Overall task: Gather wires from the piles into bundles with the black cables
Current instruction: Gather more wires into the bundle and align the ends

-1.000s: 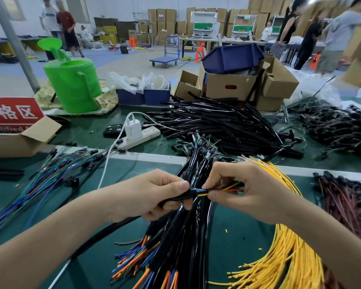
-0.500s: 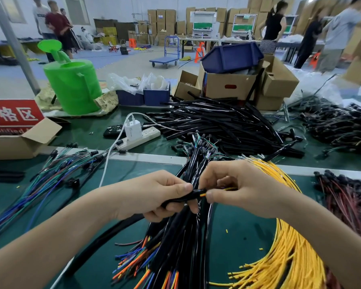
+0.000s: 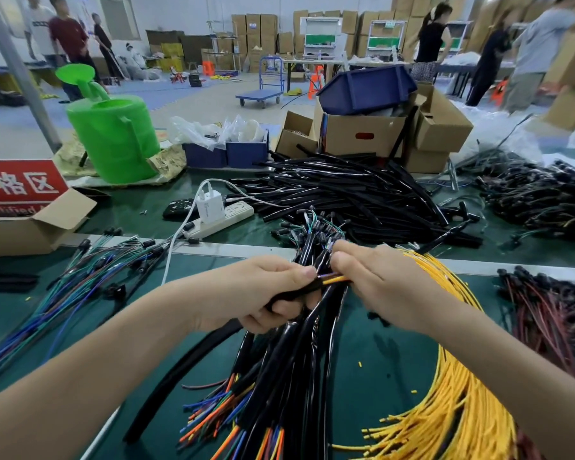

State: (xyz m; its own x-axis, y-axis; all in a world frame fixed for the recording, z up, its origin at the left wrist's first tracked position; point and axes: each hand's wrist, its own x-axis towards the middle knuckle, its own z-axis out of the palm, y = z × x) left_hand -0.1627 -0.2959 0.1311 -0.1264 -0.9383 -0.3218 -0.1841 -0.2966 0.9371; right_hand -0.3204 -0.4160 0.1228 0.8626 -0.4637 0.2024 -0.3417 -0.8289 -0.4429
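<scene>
My left hand (image 3: 263, 295) grips the end of a black cable sleeve (image 3: 193, 360) that curves down to the lower left. My right hand (image 3: 389, 287) pinches a few yellow and orange wires (image 3: 334, 279) that enter the sleeve's mouth between the two hands. Under the hands lies a pile of finished bundles (image 3: 279, 393), black sleeves with coloured wire ends. A pile of yellow wires (image 3: 455, 393) fans out at the right. Empty black sleeves (image 3: 362, 197) are heaped behind.
Blue and green wires (image 3: 63, 293) lie at the left, dark red wires (image 3: 551, 313) at the right. A power strip (image 3: 219, 217), a cardboard box with a red sign (image 3: 24, 207), a green watering can (image 3: 113, 137) and more boxes (image 3: 379, 134) stand behind. People move in the background.
My right hand has shifted left toward the left hand, so less of the wires shows between them. The left hand keeps its grip on the sleeve.
</scene>
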